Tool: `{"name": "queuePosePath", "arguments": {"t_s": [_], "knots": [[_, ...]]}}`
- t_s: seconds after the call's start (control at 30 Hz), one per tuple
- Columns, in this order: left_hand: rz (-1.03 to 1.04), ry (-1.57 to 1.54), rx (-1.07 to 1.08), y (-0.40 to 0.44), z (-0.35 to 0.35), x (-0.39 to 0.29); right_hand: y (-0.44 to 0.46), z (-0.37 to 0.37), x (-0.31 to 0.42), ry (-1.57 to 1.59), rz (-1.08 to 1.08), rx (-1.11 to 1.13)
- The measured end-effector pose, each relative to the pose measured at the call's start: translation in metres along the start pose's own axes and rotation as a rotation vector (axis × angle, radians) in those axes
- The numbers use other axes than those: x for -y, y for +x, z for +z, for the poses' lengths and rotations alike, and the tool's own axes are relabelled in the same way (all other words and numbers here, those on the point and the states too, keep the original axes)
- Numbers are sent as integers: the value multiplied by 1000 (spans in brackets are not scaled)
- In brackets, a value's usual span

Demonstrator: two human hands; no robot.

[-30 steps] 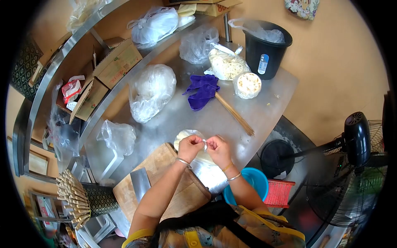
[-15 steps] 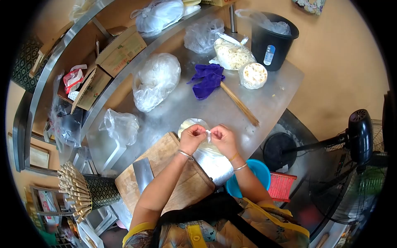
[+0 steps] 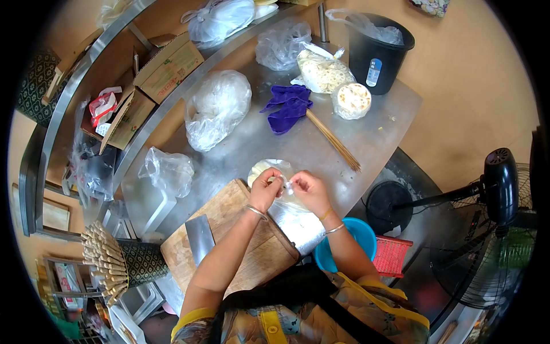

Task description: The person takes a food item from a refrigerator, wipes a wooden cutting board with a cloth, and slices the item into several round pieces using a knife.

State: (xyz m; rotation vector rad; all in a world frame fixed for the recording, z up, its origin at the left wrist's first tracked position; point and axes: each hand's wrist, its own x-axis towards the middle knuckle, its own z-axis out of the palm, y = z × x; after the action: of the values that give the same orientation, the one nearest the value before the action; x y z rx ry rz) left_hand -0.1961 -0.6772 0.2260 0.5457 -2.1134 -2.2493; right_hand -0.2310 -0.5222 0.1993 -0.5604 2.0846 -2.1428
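A clear plastic bag (image 3: 293, 204) with pale yellowish, round-looking contents lies on the metal table beyond the cutting board. Above it, my left hand (image 3: 265, 190) pinches at the bag's whitish gathered end. My right hand (image 3: 311, 194) is closed at the same end from the other side, a small gap between the two sets of fingertips. The exact grip is partly hidden by the fingers. Under my left forearm is the wooden cutting board (image 3: 252, 243), with a cleaver (image 3: 199, 234) lying on it.
Farther back on the table (image 3: 240, 166) are a purple glove (image 3: 288, 109), thin wooden skewers (image 3: 332, 140), bagged pale food (image 3: 323, 71) and a black bucket (image 3: 378, 54). A blue basin (image 3: 365, 243) sits below my right forearm. At right stands a fan (image 3: 499, 189).
My hands have drawn slightly apart at the bag's end, and the fingers have shifted. The view has moved a little; the other things stay where they were.
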Motion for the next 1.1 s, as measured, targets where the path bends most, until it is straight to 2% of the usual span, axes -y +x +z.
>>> {"name": "queuePosePath", "arguments": {"t_s": [0.03,0.1,0.17,0.2,0.27,0.37,0.4,0.43,0.53,0.6,0.63,0.7,0.8,0.9,0.93,0.97,1.0,1.07,1.1], "knots": [[25,96,33,-1,-1,-5,-2,-1,5,-124,-11,81],[50,189,69,-3,-3,-10,-3,1,-2,-141,34,99],[90,507,103,-2,-7,-12,0,1,-7,-160,69,120],[92,506,101,-2,-11,-14,-1,1,-9,-252,31,208],[444,1024,171,-3,-22,-21,1,-2,-12,-343,-12,298],[384,1070,55,-1,-37,-48,11,-13,-12,-333,5,361],[249,912,18,3,-44,-55,18,-19,-6,-266,-28,299],[249,910,14,7,-45,-55,25,-22,8,-199,-60,236],[348,820,-116,14,-45,-57,40,-25,42,-318,-214,242],[611,925,-163,9,-45,-59,44,-21,45,-399,-278,250],[611,922,-165,4,-44,-60,44,-18,44,-411,-283,304],[558,955,23,-7,-40,-59,44,-12,35,-425,-282,360],[446,937,68,-15,-26,-51,43,-6,17,-329,-265,390],[442,851,50,-11,-32,-36,35,-10,11,-377,-308,300],[440,849,52,-9,-35,-31,33,-15,10,-309,-189,257],[349,767,21,-7,-39,-26,32,-20,10,-243,-72,211],[259,684,-9,-6,-40,-25,32,-26,10,-247,-73,207],[285,708,-50,-3,-41,-21,33,-35,8,-104,146,136],[312,732,-101,-2,-41,-22,34,-36,12,-106,143,138]]}}
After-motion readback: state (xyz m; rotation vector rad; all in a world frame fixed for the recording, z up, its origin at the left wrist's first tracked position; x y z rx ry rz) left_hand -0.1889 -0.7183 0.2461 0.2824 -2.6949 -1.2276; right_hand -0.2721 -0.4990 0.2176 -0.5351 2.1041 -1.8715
